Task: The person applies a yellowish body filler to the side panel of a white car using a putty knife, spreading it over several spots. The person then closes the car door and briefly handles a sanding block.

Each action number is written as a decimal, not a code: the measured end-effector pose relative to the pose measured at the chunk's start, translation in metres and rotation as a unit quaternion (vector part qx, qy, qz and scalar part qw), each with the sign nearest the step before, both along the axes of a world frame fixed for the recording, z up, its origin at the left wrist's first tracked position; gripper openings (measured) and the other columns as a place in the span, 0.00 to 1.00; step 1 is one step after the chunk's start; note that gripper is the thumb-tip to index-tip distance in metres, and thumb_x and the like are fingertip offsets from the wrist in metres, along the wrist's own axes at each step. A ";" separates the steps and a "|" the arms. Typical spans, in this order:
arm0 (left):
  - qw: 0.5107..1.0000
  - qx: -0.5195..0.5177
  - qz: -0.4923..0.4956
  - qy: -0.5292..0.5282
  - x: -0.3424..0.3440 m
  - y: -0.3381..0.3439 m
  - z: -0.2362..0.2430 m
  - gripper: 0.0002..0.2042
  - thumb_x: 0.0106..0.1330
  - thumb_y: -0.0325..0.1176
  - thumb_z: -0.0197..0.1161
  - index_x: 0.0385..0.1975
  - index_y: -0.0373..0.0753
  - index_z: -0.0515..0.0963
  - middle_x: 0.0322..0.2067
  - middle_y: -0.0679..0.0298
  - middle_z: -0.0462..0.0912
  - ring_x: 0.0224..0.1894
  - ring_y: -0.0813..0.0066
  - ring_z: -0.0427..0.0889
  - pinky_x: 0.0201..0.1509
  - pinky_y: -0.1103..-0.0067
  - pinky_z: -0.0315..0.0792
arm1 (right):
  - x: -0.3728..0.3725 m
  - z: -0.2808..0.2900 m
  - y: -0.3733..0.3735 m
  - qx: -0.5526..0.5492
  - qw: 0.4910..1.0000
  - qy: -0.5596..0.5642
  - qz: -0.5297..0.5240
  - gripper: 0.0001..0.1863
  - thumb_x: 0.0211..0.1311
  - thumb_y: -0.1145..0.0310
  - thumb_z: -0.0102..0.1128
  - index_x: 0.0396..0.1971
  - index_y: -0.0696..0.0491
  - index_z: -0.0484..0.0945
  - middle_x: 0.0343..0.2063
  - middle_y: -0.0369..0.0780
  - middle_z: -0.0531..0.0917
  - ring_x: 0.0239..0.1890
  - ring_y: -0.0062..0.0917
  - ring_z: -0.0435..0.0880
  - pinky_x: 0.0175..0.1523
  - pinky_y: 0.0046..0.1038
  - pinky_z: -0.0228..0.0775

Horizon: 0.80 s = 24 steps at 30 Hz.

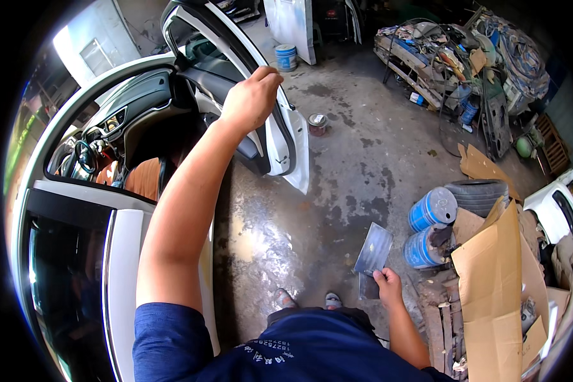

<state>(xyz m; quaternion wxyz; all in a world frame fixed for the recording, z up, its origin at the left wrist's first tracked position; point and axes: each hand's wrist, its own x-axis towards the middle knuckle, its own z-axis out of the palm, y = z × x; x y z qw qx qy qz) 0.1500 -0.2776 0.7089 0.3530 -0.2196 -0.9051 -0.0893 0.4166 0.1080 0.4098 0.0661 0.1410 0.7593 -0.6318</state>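
My left arm reaches forward, and my left hand (253,99) is closed over the top rear edge of an open front car door (286,146). The white door has a dark inner panel and swings out from a white car (130,235). Low on the right, my right hand (389,286) pinches a flat grey rectangular plate (374,247) between thumb and fingers. A second, darker flat piece shows just below it; whether the two are joined I cannot tell. Through the front doorway appear orange-brown seats (145,177) and a steering wheel (85,156).
Blue drums (433,209), a tyre (481,196) and cardboard (490,280) crowd my right side. A small can (317,125) stands on the stained concrete floor beyond the door. Farther off are a blue bucket (286,57) and a heap of scrap (458,63).
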 end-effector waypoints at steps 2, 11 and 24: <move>0.995 -0.075 0.064 -0.005 -0.008 -0.001 0.018 0.07 0.65 0.30 0.51 0.38 0.38 0.76 0.52 0.64 0.75 0.44 0.58 0.81 0.45 0.68 0.77 | 0.014 -0.008 -0.001 0.008 1.000 -0.007 -0.021 0.09 0.62 0.68 0.61 0.25 0.55 0.75 0.22 0.27 0.72 0.26 0.11 0.65 0.32 0.18 0.59; 0.992 -0.001 0.119 -0.042 -0.018 0.000 0.019 0.09 0.60 0.30 0.51 0.36 0.41 0.77 0.39 0.62 0.77 0.38 0.58 0.82 0.42 0.66 0.76 | 0.046 -0.017 -0.019 -0.005 0.997 -0.019 -0.068 0.10 0.63 0.70 0.59 0.23 0.56 0.71 0.21 0.28 0.70 0.26 0.12 0.63 0.30 0.19 0.56; 0.973 -0.024 0.152 0.174 0.078 -0.119 -0.007 0.07 0.57 0.33 0.61 0.22 0.41 0.72 0.26 0.65 0.72 0.26 0.65 0.75 0.26 0.72 0.73 | 0.031 -0.029 -0.037 -0.038 0.999 -0.004 -0.031 0.11 0.63 0.71 0.56 0.21 0.54 0.68 0.21 0.27 0.67 0.26 0.12 0.62 0.29 0.20 0.56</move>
